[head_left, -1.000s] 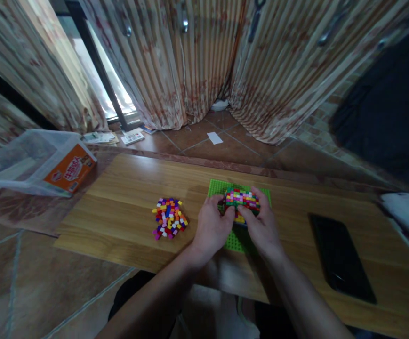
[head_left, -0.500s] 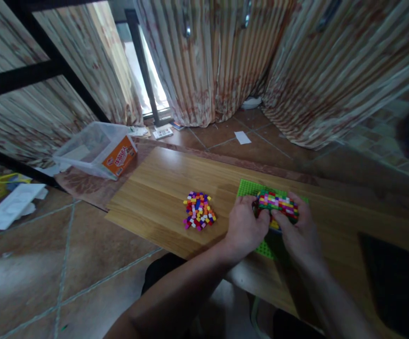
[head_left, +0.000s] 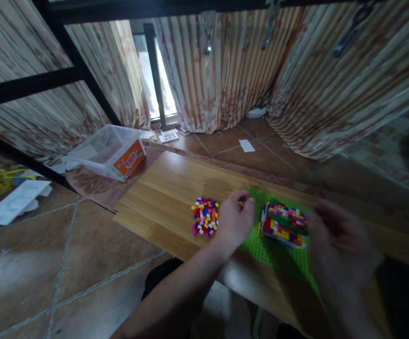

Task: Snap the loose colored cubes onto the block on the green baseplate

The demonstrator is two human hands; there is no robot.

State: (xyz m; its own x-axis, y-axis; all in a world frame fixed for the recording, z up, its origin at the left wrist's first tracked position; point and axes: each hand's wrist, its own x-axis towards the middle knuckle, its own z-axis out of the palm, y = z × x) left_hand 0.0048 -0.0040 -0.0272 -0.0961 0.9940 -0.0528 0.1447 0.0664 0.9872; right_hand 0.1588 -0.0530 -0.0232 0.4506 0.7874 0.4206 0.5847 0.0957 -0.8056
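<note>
A block built of many coloured bricks [head_left: 284,224] rests on a green studded baseplate [head_left: 260,252]. Left of it, my left hand [head_left: 235,217] hovers over the plate's edge, fingers loosely curled and thumb a little apart, with nothing visible between them. My right hand [head_left: 341,245] is off the block's right side; motion blurs it, so I cannot see how its fingers stand. Just left of my left hand lies a loose pile of small coloured bricks [head_left: 204,217].
The wooden table [head_left: 162,202] carries all of this, with a dark flat object [head_left: 402,296] at its right end. A clear plastic bin [head_left: 107,153] with an orange label stands beyond the left end. Curtains [head_left: 197,84] hang behind, and a white paper [head_left: 247,145] lies on the floor.
Both hands have let go of the brick block and moved apart, the left toward the pile, the right to the right. The block now sits on the baseplate. The view has shifted slightly.
</note>
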